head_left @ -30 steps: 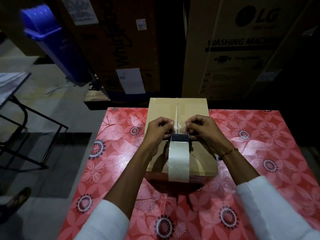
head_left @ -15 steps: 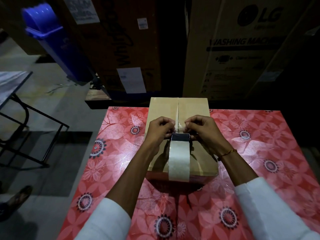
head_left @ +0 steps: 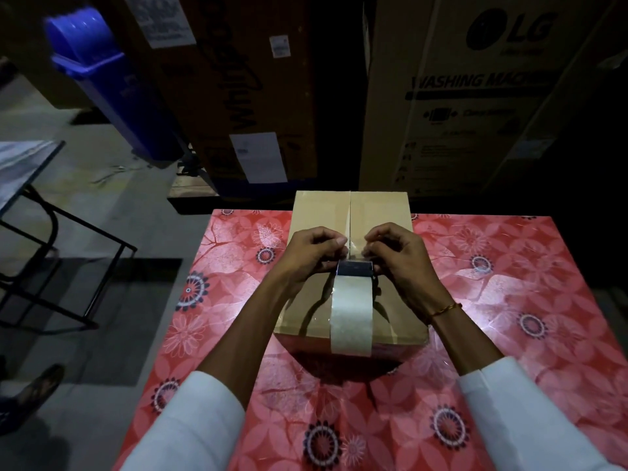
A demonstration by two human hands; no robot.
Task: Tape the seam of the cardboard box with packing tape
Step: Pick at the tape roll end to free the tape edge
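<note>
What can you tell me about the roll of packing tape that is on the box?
The roll of packing tape is wide and pale, translucent-looking, with a dark core at its far end. It stands on edge on the cardboard box, over the middle seam near the front edge. The left hand and right hand pinch clear tape at its far end.

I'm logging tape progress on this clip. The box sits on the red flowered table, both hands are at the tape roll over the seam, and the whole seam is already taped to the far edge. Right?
Not quite. In the head view the tape covers only the near part of the seam; beyond the left hand and right hand the seam on the cardboard box is bare. The rest holds: red flowered table, both hands at the roll.
</note>
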